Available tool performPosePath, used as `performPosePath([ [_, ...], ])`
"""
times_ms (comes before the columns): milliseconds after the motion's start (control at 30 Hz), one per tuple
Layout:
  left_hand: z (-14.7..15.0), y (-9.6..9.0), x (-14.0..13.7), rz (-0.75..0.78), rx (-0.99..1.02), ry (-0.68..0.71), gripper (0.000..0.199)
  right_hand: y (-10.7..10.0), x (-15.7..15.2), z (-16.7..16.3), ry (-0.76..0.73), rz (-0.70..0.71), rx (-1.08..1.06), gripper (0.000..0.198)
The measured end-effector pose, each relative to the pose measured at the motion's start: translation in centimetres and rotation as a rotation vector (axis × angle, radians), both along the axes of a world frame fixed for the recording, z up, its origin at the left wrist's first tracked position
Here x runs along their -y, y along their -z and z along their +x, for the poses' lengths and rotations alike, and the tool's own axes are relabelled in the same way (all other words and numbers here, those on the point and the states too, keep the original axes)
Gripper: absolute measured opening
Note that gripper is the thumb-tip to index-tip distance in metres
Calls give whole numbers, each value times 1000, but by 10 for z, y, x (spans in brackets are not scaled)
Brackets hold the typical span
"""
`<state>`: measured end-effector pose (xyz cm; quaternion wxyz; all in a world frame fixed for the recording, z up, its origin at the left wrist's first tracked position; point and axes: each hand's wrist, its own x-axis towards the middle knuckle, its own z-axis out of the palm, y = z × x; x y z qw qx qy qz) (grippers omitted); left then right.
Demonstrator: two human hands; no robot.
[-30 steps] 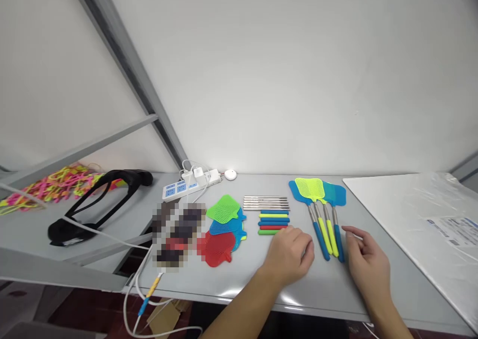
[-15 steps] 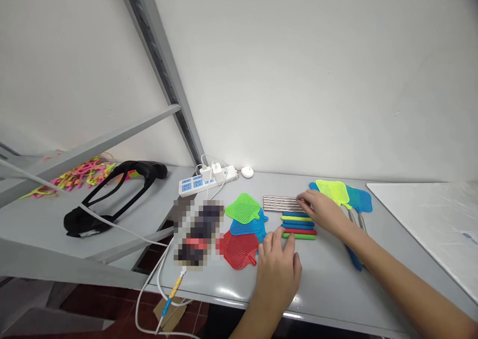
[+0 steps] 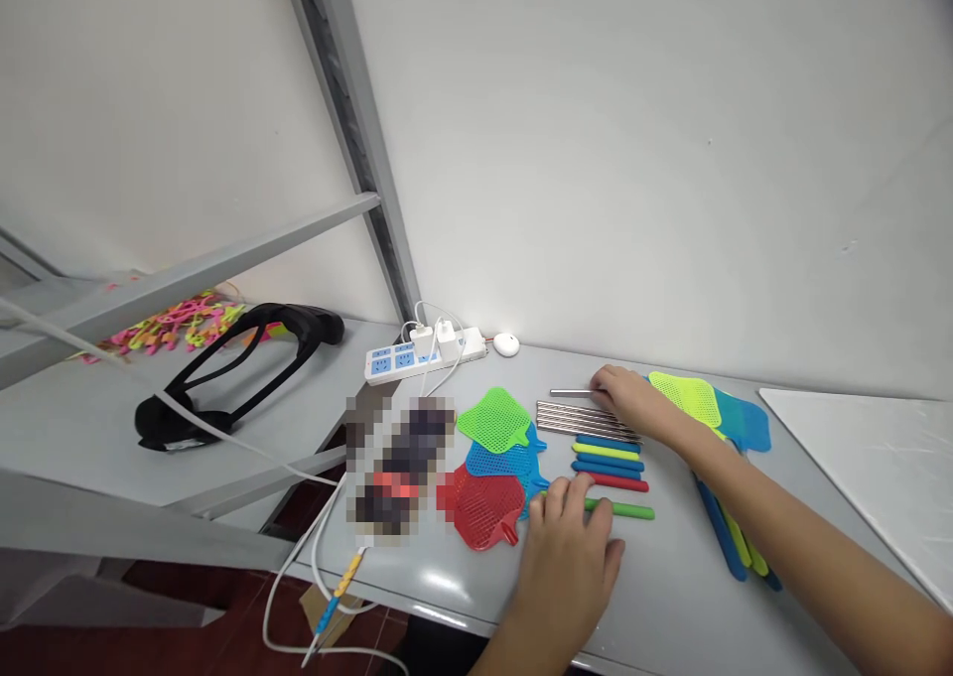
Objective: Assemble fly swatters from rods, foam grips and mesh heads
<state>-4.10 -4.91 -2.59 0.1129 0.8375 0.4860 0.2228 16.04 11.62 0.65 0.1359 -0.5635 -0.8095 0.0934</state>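
Observation:
My right hand [image 3: 623,398] pinches a thin metal rod [image 3: 571,392], whose left end sticks out of the fingers just behind a row of similar metal rods [image 3: 581,420]. My left hand [image 3: 570,547] has its fingers closed over a green plastic handle [image 3: 629,510], which lies at the front, apart from the others. Between the hands lie several blue, yellow and red handles [image 3: 609,466] side by side. Left of these, a green swatter head [image 3: 492,420], a blue one [image 3: 502,461] and a red one [image 3: 483,505] overlap on the table.
Under my right forearm are yellow [image 3: 689,398] and blue [image 3: 748,420] swatter heads and more handles [image 3: 721,527]. A power strip [image 3: 391,363] with chargers stands near the wall. A pixelated object [image 3: 413,458], cables, a black headset frame [image 3: 245,378] and a white sheet [image 3: 841,438] lie around.
My right hand has drawn one metal rod backward from the row. My left hand has pulled the green handle toward the front, away from the other handles. The view has shifted slightly.

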Motion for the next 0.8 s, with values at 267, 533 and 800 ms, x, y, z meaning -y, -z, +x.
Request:
performPosePath([
  [267,0,3,-1,14,3,73,22,-12,139,39,361,92,-213,32],
  [533,-6,2,-3,-75,134,184,24,38,292,93,395,-11,-181,34],
  [800,-15,-11,1,-232,375,97,27,9,281,49,301,-54,-190,24],
])
